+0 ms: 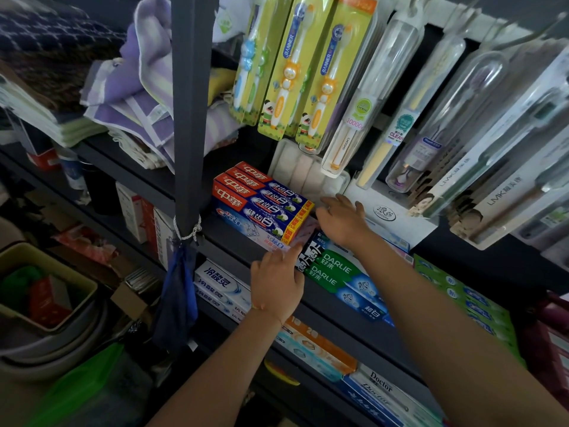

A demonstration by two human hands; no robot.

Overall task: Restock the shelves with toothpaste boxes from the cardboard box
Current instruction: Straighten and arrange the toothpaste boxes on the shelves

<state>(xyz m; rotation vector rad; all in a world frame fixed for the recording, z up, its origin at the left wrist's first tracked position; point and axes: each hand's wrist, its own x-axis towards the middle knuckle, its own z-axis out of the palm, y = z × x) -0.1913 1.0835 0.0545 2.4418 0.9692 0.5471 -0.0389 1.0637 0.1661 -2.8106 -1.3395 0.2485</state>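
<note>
On the dark middle shelf (228, 238) lies a stack of red-and-blue toothpaste boxes (261, 201) on a pale Crest box (268, 234). Beside them to the right lie green Darlie boxes (335, 272). My left hand (275, 282) reaches to the near end of the Crest box, its fingertips touching the box's corner next to the Darlie boxes. My right hand (341, 218) lies with fingers spread over the far end of the Darlie boxes, beside the red-and-blue stack. Neither hand visibly grips a box. The cardboard box is not in view.
Toothbrush packs (295, 66) hang above the shelf, close over my hands. A dark upright post (191, 103) stands at the left of the stack. More toothpaste boxes (221, 288) fill the shelf below. Folded towels (138, 97) lie upper left; basins (46, 318) sit lower left.
</note>
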